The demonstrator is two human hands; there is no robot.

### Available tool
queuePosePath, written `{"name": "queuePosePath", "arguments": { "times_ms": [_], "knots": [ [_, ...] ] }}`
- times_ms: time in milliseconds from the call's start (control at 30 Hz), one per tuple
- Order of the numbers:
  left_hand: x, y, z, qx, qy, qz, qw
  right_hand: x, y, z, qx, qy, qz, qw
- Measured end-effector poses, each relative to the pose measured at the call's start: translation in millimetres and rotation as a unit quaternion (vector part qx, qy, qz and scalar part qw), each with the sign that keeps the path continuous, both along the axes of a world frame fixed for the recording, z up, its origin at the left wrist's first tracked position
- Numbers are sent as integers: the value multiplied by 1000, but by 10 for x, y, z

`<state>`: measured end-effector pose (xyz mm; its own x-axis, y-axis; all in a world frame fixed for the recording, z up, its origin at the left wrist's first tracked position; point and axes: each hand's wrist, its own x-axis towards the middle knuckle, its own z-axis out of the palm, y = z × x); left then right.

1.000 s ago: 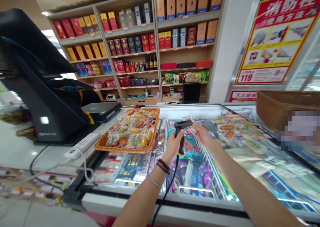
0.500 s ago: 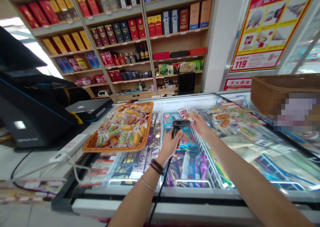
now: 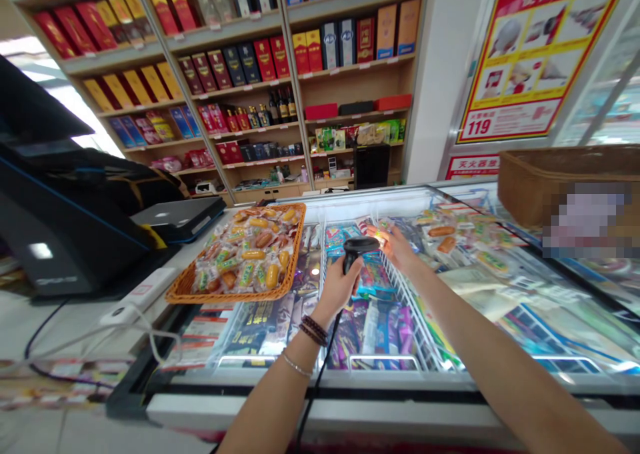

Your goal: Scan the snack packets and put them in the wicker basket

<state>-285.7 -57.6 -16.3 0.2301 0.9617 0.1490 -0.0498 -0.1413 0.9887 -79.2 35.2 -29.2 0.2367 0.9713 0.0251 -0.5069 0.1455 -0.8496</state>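
- Gripping a black scanner (image 3: 361,245) in the left hand (image 3: 343,284), with fingers wrapped around the handle and the scanner's head turned toward the right hand (image 3: 400,251).
- Pinching a small wrapped snack (image 3: 379,233) in the fingers of the right hand, brightly lit at the tip of the scanner; cannot tell contact from a narrow gap there.
- Holding both up in the air over the wire basket (image 3: 417,326) in the freezer (image 3: 425,412), near the middle of the view.
- Too washed out by the glare for reading any print on the snack.
- Probably light and soft under a thin, slick, crinkly wrapper; likely to dent or slip under a hard squeeze.
- Best taken by a wrapper end or along the edges, with a light fingertip pinch and the flat of the wrapper uncovered.
- Probably stiff, smooth plastic in the case of the scanner; best held low around the handle, well clear of the front of the head.
- Likely to feel some drag from the black cord (image 3: 318,381), hanging down beside the left forearm.
- Piled with similar packets to the left of the hands: a wicker tray (image 3: 173,294).
- Scattered to the right, beyond the right hand: more loose packets (image 3: 443,231).
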Motion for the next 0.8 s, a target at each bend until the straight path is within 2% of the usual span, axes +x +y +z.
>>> {"name": "queuePosePath", "arguments": {
  "times_ms": [233,567,700,800],
  "knots": [
    [-20,-12,10,15,17,-18,1000,21,30,-71,14,-20,7,1000],
    [-21,-2,-10,15,22,-27,999,53,92,-144,25,22,16,999],
    [22,22,-11,11,-7,-13,1000,56,80,-134,19,-15,-11,1000],
    [62,71,58,-9,-39,-10,999,219,90,-132,26,-103,-68,992]
  ]
}}
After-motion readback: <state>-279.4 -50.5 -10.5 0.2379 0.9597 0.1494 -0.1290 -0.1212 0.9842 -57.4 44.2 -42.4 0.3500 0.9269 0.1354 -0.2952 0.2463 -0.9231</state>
